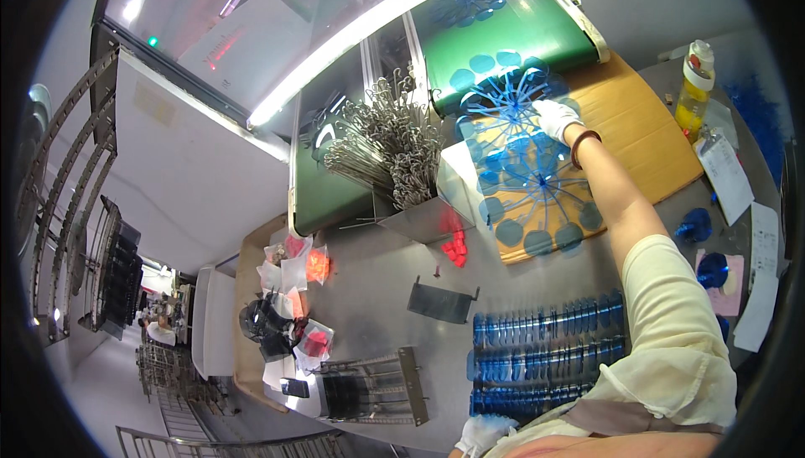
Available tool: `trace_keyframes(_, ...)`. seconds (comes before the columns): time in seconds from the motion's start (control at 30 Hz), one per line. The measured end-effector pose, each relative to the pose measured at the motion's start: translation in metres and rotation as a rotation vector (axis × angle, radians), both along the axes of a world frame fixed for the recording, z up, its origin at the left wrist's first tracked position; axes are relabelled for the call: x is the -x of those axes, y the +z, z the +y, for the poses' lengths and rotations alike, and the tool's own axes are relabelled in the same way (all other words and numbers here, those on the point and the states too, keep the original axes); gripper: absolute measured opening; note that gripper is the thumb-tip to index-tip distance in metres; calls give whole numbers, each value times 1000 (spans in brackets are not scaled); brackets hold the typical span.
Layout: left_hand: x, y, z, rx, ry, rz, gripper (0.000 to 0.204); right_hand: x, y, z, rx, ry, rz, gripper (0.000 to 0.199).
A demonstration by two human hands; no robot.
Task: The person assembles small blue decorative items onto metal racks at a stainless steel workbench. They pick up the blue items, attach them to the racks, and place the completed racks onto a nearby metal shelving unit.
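Note:
My right hand [555,120], in a white glove, reaches far out over the cardboard. Its fingers are closed at the centre of a clear blue moulded lens tree [506,99], whose round lenses fan out on thin spokes. A second blue lens tree [543,181] lies nearer, partly overlapped by the first. My left hand [485,434], also gloved in white, is low at the picture's bottom edge, beside a rack of blue lenses [545,349] standing in several rows. Its fingers are too unclear to read.
A green conveyor belt [511,30] comes in behind the cardboard sheet [650,122]. A metal box [429,219] full of hooked wires [390,139] stands mid-table. Red pieces [454,250], a dark plate [440,301] and a metal rack [373,387] lie nearer. A yellow bottle [694,93] stands right.

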State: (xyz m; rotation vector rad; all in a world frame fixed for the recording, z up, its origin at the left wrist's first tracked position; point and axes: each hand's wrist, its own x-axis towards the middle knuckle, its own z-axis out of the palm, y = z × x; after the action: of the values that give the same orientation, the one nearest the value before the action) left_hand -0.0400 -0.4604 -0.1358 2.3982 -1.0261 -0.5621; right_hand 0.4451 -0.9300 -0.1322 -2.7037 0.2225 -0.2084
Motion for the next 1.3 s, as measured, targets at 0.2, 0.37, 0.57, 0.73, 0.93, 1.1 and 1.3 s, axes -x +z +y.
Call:
trace_keyframes(0.2,2,0,1,8,-39,-47,15,46,38,-9,-48,-71,92,45)
trace_keyframes(0.37,6,-2,-1,-1,-31,-85,11,63,51,-8,-52,-128,120,48)
trace_keyframes(0.57,5,-4,-2,-63,-29,-69,10,44,13,2,-6,-188,177,35)
trace_keyframes(0.73,6,-5,1,54,19,-51,10,36,-35,11,70,-11,151,35)
trace_keyframes(0.93,7,-16,4,6,-75,-179,8,41,-26,20,22,-12,5,32)
trace_keyframes(1.1,9,-6,-3,35,-78,-185,23,103,80,16,28,-155,-165,29)
trace_keyframes(1.3,-32,73,-69,596,-222,-368,42,312,179,56,75,-264,-203,35)
